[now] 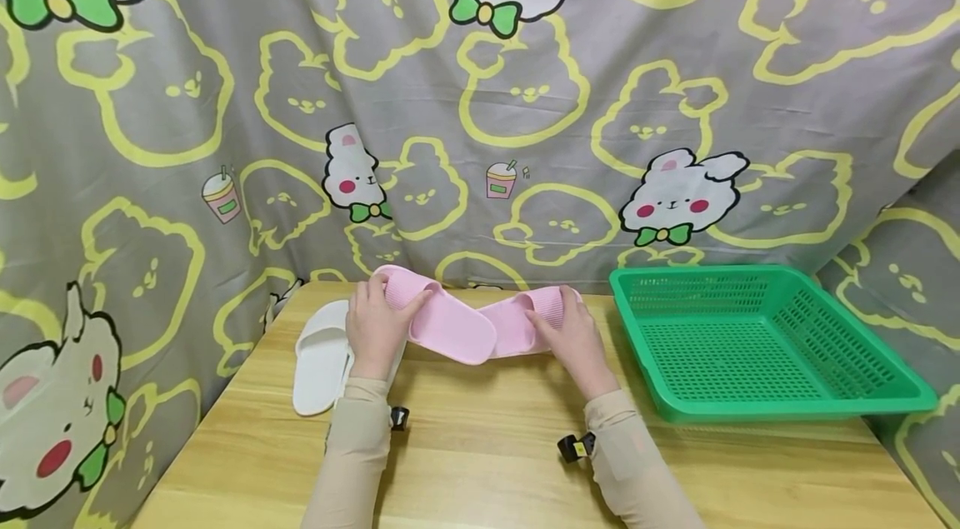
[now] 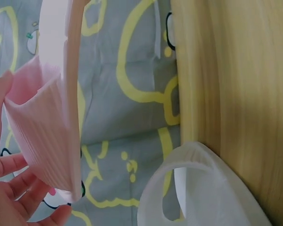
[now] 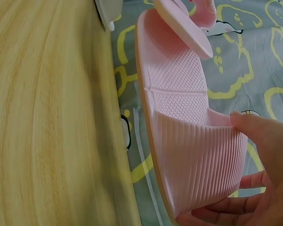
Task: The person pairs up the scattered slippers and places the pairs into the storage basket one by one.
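Two pink slippers are held above the wooden table, their heel ends overlapping in the middle. My left hand (image 1: 378, 325) grips the left pink slipper (image 1: 453, 331) by its ribbed strap, thumb at the strap's edge. My right hand (image 1: 576, 341) pinches the strap of the right pink slipper (image 3: 198, 160); in the right wrist view the other slipper's heel crosses over its sole. A pair of white slippers (image 1: 318, 358) lies on the table by my left hand, the right one partly hidden behind that hand and wrist. The left wrist view shows a white slipper's strap (image 2: 193, 160).
A green plastic basket (image 1: 667, 408) with perforated walls stands at the right of the wooden table (image 1: 480, 462). A grey curtain (image 1: 420, 96) with cartoon prints hangs behind the table's back edge and around its sides.
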A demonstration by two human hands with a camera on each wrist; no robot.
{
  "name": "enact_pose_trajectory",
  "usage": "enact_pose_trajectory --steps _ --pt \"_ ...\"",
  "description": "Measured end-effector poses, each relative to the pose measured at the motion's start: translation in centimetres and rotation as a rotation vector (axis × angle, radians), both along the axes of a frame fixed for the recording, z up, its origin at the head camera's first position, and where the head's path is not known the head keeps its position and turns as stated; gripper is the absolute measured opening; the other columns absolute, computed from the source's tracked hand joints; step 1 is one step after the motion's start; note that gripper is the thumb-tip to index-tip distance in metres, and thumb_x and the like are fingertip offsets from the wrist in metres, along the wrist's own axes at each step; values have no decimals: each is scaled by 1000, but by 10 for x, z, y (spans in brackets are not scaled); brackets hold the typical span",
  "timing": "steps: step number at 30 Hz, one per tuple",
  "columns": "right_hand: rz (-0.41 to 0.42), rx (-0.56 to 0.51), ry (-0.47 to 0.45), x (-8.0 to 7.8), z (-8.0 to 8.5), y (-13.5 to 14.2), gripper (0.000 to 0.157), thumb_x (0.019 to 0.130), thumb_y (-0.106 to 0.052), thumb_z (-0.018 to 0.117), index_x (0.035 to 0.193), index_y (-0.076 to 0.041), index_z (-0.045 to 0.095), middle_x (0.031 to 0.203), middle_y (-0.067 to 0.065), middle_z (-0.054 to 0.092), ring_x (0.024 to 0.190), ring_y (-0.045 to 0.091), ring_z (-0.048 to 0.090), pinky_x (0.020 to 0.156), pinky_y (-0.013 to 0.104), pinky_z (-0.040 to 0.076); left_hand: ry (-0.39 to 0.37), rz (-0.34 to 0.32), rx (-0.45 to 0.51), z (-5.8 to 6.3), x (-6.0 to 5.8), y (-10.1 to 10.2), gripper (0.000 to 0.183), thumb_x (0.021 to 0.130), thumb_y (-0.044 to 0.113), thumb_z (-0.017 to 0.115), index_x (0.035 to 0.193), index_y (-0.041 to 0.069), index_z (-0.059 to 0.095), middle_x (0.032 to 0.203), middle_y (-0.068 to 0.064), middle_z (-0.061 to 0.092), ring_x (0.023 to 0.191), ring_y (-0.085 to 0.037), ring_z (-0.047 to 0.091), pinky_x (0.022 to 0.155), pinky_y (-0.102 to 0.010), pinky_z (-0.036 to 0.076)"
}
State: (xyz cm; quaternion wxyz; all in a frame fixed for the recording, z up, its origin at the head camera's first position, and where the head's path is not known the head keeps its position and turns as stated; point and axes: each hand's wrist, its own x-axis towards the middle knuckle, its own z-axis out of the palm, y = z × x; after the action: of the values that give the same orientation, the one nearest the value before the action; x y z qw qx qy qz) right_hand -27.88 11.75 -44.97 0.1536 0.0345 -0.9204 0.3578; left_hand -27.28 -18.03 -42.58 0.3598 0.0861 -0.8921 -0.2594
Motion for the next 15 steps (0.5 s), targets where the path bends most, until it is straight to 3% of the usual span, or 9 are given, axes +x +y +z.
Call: enact_pose_trajectory --steps 8,15 --pt "-19 -17 -13 -1 -1 -2 91 83 -61 65 143 0 37 136 30 52 120 48 55 98 59 46 43 27 -4 -4 -3 2 83 65 70 76 118 8 56 96 -15 53 90 -35 49 75 -45 41" --pt "-35 -13 7 1 0 -3 86 83 -59 67 140 -2 39 132 31 54 112 51 59 92 60 49 76 15 21 -4 -1 4 81 66 67 77 117 8 56 109 -16 51 104 -35 46 87 -49 39"
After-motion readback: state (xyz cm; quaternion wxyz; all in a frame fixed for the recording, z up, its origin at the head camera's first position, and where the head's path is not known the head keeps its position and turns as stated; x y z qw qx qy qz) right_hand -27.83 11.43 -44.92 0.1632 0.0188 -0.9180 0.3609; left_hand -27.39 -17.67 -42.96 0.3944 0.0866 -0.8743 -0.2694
